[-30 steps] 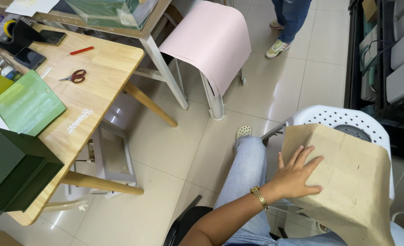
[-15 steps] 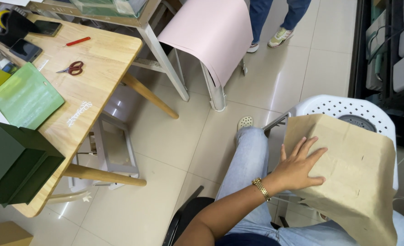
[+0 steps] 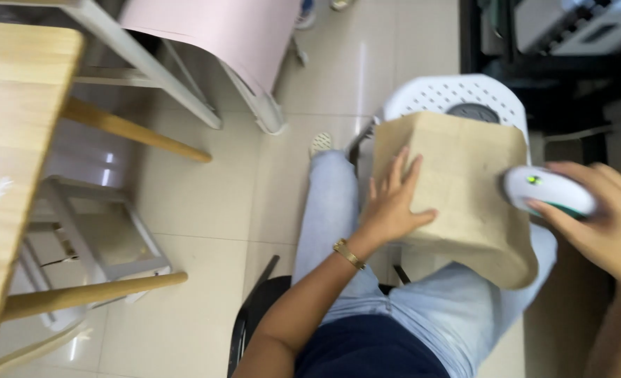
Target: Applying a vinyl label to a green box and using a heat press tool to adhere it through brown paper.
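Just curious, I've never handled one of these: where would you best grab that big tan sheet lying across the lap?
Probably the tan sheet by its near edge, which droops free off the knee, pinched from below. The left hand already presses the flat middle down.

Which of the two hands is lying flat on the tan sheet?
The left hand, palm down with fingers spread on the tan sheet; the right hand instead grips a small white device.

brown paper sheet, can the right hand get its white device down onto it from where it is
Probably yes: the right hand holds the white device at the brown paper sheet's right edge, and the left hand only covers the left part.
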